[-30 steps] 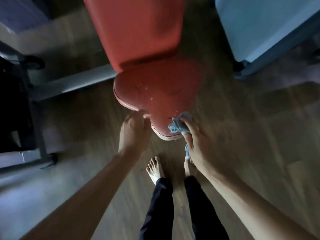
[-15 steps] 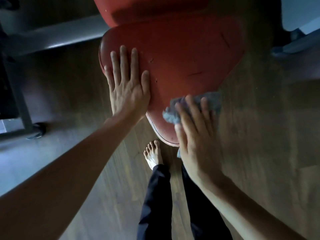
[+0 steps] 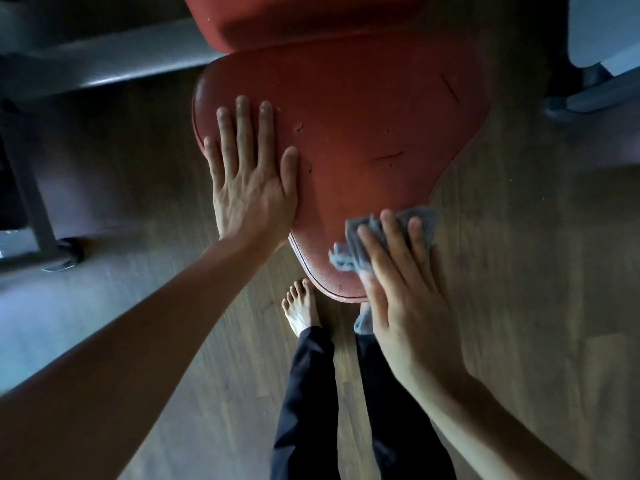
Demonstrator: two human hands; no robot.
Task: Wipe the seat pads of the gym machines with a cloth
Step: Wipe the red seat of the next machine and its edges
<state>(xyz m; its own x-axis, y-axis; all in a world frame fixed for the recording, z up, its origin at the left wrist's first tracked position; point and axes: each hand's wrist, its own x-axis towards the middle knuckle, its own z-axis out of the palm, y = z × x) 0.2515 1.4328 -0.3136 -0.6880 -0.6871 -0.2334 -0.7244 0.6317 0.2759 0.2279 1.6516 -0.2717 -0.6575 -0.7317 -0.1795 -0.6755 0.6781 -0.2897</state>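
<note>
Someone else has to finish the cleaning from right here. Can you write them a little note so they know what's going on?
Left hand: flat on the left side of the red seat pad, fingers straight.
Right hand: fingers straight, pressing the grey cloth onto the seat's narrow near end; some cloth hangs off the edge.
Done: wiping is under way at the near tip; how much is clean cannot be told.
Left: probably the wide part of the seat, then the red back pad.
</note>
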